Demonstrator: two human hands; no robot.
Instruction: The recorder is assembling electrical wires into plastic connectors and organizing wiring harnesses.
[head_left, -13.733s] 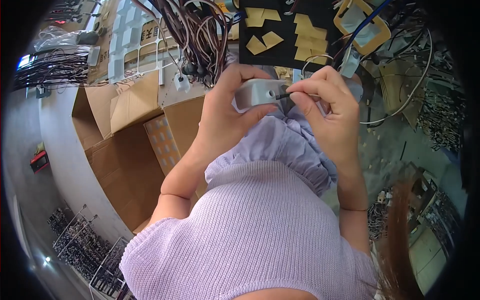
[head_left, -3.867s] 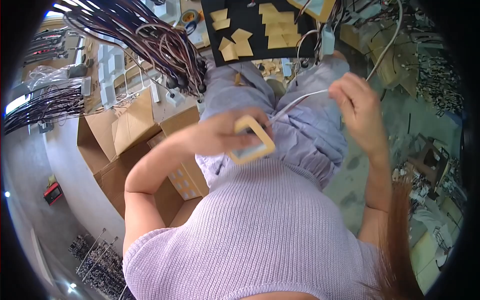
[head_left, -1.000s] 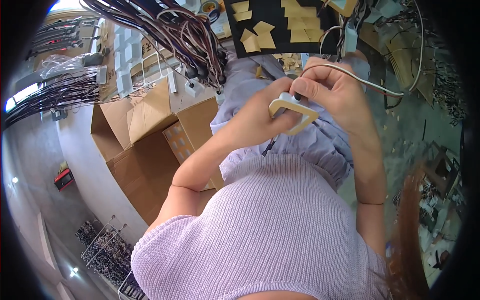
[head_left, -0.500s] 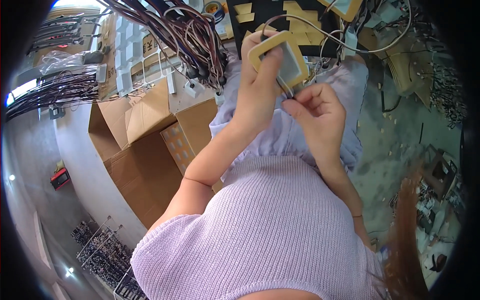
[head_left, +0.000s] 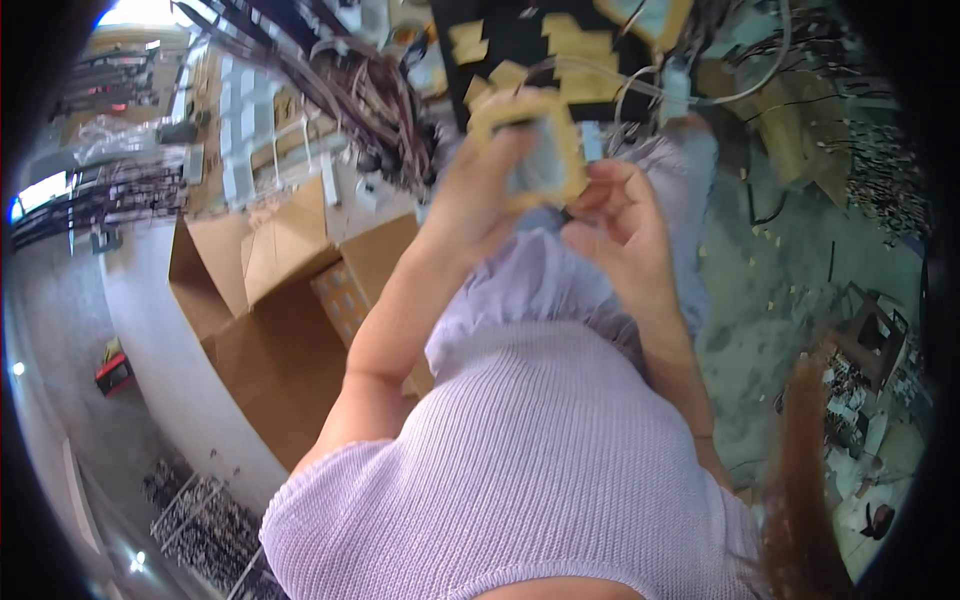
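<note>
A rectangular panel [head_left: 541, 172] with a yellow border and a pale grey middle is held over my lap, blurred by motion. My left hand [head_left: 472, 198] grips it from the left, with the thumb across its face and the fingers behind. At the panel's lower right corner is my right hand [head_left: 632, 235], its thumb and forefinger bent toward each other. A small dark bit shows by these fingertips, but the blur hides what they pinch. A pale cable [head_left: 720, 99] loops beyond the panel to the right.
Ahead lies a black board [head_left: 510, 40] with several yellow pieces. Bundled dark wires [head_left: 365, 110] hang at the far left of my lap. An open cardboard box [head_left: 275, 370] stands left, near a table with white parts [head_left: 237, 130]. Scraps and wires litter the floor [head_left: 770, 290] at right.
The panel and my left hand have shifted left and slightly down, and the panel has turned. The wires seen between the panel and my right fingers before no longer show clearly. The whole view has shifted slightly.
</note>
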